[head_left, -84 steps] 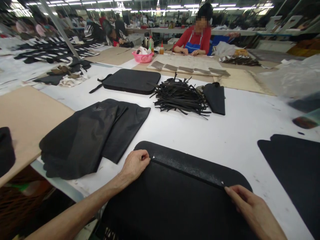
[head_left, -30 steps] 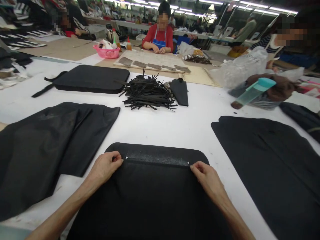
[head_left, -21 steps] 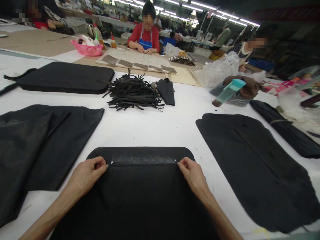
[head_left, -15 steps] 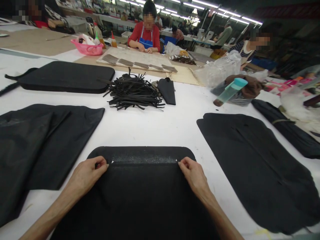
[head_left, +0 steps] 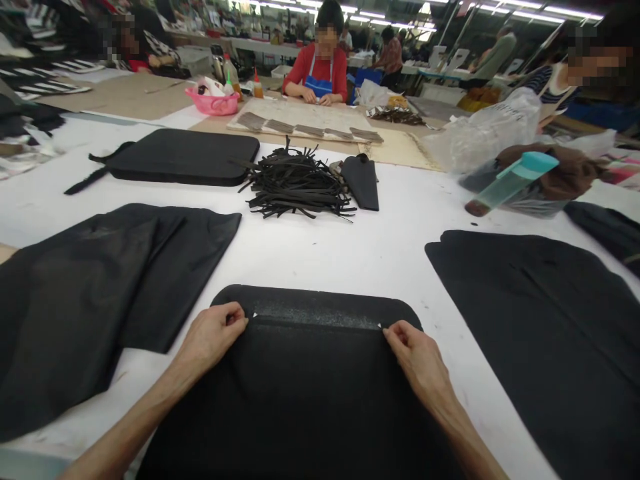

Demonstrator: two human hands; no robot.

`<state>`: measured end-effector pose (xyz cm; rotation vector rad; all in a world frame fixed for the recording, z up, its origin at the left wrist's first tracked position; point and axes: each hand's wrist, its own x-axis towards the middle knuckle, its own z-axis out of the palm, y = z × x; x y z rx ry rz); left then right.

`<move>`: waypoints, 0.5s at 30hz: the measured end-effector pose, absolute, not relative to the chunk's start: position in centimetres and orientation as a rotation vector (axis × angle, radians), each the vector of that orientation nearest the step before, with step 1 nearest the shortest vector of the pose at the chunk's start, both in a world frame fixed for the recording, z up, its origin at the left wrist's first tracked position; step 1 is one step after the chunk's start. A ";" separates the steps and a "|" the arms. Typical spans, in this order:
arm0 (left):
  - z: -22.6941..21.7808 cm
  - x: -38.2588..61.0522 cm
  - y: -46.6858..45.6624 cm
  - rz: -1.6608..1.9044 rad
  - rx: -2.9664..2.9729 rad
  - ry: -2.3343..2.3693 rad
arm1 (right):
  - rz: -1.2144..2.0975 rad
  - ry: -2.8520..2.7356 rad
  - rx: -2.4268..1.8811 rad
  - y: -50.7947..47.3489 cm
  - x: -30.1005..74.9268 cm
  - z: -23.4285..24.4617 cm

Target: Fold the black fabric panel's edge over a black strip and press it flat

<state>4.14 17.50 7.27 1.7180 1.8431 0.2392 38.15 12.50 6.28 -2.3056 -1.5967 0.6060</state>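
Left hand (head_left: 217,333) and right hand (head_left: 420,353): forearms angled inward, thumb and forefinger of each pinching black sheet (head_left: 300,400) just outside white triangular marks (head_left: 255,315).

With my left hand (head_left: 213,335) and right hand (head_left: 419,357) I pinch the black sheet (head_left: 305,400) just outside two white marks (head_left: 255,315) flanking a speckled band (head_left: 320,315), a heap of black strips (head_left: 300,183) lying beyond on the white table (head_left: 340,260).
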 end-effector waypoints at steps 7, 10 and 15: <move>7.1 3.9 17.4 0.223 1.737 1.880 | 0.587 -1.610 -2.356 12.6 38.4 6.0; 7.3 4.2 17.0 0.206 1.790 1.910 | 0.545 -1.599 -2.361 12.5 38.1 5.9; 7.4 5.6 15.6 0.064 1.994 2.047 | 0.213 -1.802 -2.478 12.1 37.0 5.9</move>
